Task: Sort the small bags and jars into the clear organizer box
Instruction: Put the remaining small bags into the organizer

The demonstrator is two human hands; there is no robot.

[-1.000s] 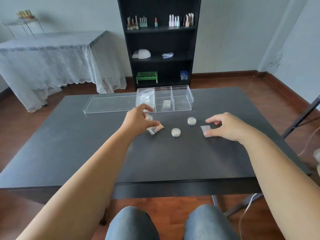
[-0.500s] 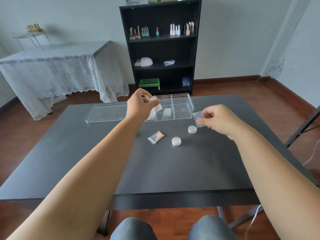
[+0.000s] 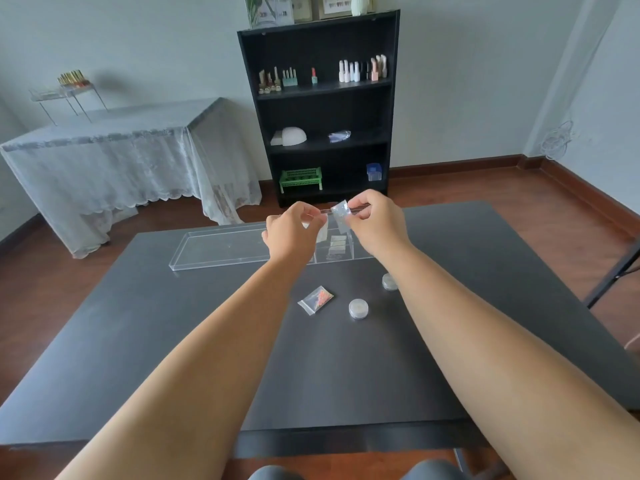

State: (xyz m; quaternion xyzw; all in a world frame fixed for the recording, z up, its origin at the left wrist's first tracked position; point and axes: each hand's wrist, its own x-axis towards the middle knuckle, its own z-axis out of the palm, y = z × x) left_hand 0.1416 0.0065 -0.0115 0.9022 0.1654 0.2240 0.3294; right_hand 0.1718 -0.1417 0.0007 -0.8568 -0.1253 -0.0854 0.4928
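Both hands have lifted and come together over the box [image 3: 242, 249] since a moment ago. Left hand [image 3: 292, 233] pinches a white bag [image 3: 321, 233] in its fingers, held above the near compartments. Right hand [image 3: 375, 223] grips a clear bag [image 3: 341, 214] by its top edge, hanging just above the box's middle section, where a few bags already lie. On the worktop [image 3: 173, 341] nearer the person sit an orange bag [image 3: 316, 299] and two jars [image 3: 358, 308], one [image 3: 389, 281] partly behind the right forearm.
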